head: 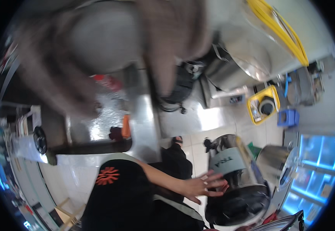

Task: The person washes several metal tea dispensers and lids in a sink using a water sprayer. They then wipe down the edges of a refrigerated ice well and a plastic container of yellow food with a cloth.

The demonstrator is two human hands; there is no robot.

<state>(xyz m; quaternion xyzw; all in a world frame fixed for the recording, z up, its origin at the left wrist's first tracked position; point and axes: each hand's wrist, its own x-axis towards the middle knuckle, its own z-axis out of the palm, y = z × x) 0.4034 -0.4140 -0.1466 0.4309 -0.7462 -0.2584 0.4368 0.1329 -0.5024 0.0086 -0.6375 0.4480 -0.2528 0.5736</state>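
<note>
A bare left hand (205,184), which I take as my left hand because its arm runs from the black-clothed body at the bottom, has its fingers spread. It appears in front of a steel drum (242,176) with a lettered label; contact is unclear. Very close to the camera, blurred hands (176,37) fill the top and upper left. Whose they are, and whether my right hand is among them, I cannot tell. A grey rounded shape (106,40) shows between them, too blurred to name.
A steel sink (82,135) holds an orange item (125,127). On the steel counter (179,124) stand a yellow basket (277,96) and a clear container with a yellow rim (294,43). Another metal vessel (273,156) stands near lit glass-fronted shelves (314,173). A foot (179,140) shows below the counter.
</note>
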